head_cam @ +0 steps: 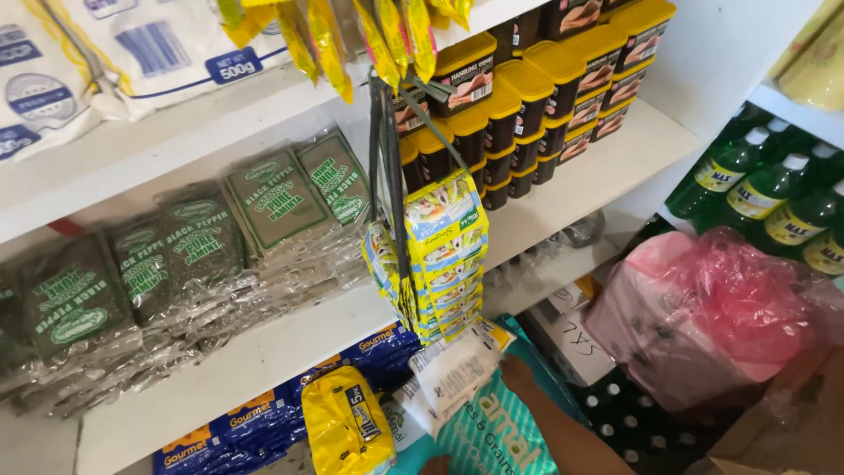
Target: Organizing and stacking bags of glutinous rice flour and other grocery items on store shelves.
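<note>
Teal bag [497,431] low at frame bottom, under hanging sachets [444,255]. Right hand [519,374] rests on top edge; grip hidden, cannot tell. Left hand unseen. Bag likely soft, slippery, bulky; best gripped at top corners.

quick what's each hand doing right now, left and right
Left hand: only a sliver shows at the bottom edge; grip cannot be told.
Right hand: reaching to the teal bag, fingers hidden; cannot tell.

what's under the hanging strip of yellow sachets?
Below the sachet strip, a white packet lies on a teal bag, with one hand touching them. The shelf beneath is covered.
</note>
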